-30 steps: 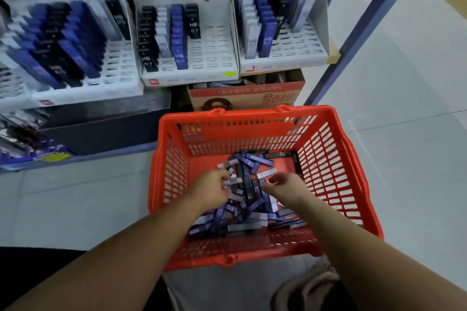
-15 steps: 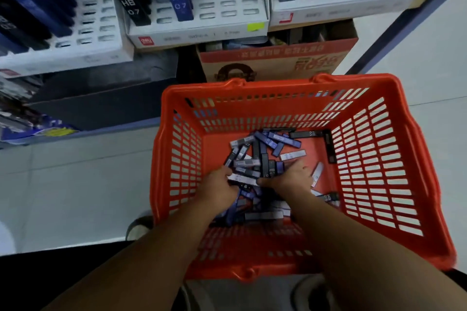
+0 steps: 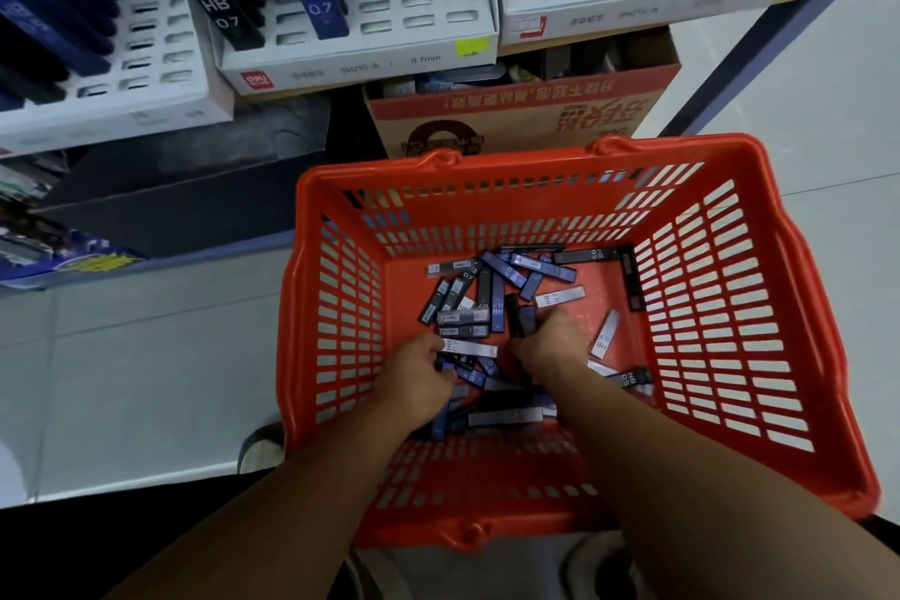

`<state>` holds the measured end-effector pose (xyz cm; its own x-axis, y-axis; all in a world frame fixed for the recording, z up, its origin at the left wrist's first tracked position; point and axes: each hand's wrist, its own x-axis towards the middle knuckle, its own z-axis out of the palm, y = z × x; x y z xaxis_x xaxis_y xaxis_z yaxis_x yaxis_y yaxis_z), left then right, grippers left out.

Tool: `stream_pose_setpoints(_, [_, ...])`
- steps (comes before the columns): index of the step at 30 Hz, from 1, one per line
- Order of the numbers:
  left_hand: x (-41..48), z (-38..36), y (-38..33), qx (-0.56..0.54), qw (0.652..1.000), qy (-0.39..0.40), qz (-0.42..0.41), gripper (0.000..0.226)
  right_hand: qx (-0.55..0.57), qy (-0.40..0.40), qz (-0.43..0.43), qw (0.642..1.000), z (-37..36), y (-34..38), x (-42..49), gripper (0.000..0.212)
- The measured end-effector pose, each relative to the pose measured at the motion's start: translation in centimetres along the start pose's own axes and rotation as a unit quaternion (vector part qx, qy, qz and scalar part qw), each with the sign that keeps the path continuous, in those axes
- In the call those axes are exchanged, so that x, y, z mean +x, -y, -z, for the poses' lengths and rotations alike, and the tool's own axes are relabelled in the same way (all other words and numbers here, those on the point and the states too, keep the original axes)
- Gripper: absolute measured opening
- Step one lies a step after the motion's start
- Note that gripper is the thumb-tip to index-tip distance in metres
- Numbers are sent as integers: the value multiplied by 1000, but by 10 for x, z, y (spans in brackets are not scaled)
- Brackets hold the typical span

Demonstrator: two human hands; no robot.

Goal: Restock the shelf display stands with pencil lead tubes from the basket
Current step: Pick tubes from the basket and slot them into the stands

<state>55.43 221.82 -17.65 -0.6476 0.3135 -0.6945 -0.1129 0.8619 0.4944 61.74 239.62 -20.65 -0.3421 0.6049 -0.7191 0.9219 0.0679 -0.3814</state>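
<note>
An orange basket (image 3: 730, 404) stands on the floor, holding several loose pencil lead tubes (image 3: 467, 317) in black, blue and grey. Both my hands are down inside it. My left hand (image 3: 419, 380) has its fingers curled around a grey tube among the pile. My right hand (image 3: 550, 336) grips a few dark tubes that stick up from its fingers. White display stands (image 3: 360, 63) with slotted trays sit on the shelf above, partly filled with upright tubes.
A cardboard box (image 3: 516, 112) sits under the shelf right behind the basket. A blue shelf post (image 3: 759, 49) rises at the right. Pale floor tiles (image 3: 146, 356) lie left of the basket, and my shoe (image 3: 258, 448) shows near its left corner.
The view has dropped and closed in on the basket. Both hands have gone deeper into the pile, and the right hand has gathered dark tubes.
</note>
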Motion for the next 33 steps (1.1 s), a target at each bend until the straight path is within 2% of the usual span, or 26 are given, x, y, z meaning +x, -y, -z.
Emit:
stream_pose_setpoints(3, [7,-1,0,37,999,-14,-23,42,64,5,-16,998,2,2,2,18])
stream_pose_setpoints(6, [15,0,-5,137,987,-48,-68,61,99,8,-26,995,5,-1,6,23])
stream_pose_setpoints(8, [20,1,-12,221,968,-52,-106,80,158,30,-44,986,11,-3,5,14])
stream_pose_setpoints(9, [24,1,-16,257,958,-47,-122,90,201,40,-59,977,16,-3,6,9])
stream_pose_setpoints(11, [34,0,-22,306,941,-28,-141,109,284,72,-80,953,28,-3,7,15])
stream_pose_setpoints(14, [49,-6,-30,298,948,0,-111,122,379,148,-89,909,48,2,4,13])
stream_pose_setpoints(17, [58,-15,-32,247,964,-42,-84,125,403,186,-93,891,61,5,-1,17])
stream_pose_setpoints(20, [63,-24,-33,211,970,-104,-55,128,394,200,-96,892,69,2,-3,19])
stream_pose_setpoints(23, [67,-31,-37,182,974,-135,-6,132,388,212,-122,889,67,-2,-3,19])
stream_pose_setpoints(27, [70,-42,-46,164,977,-132,40,117,420,218,-142,869,67,-5,0,22])
stream_pose_setpoints(33, [74,-42,-50,181,979,-90,25,93,370,185,-113,903,76,-7,-4,31])
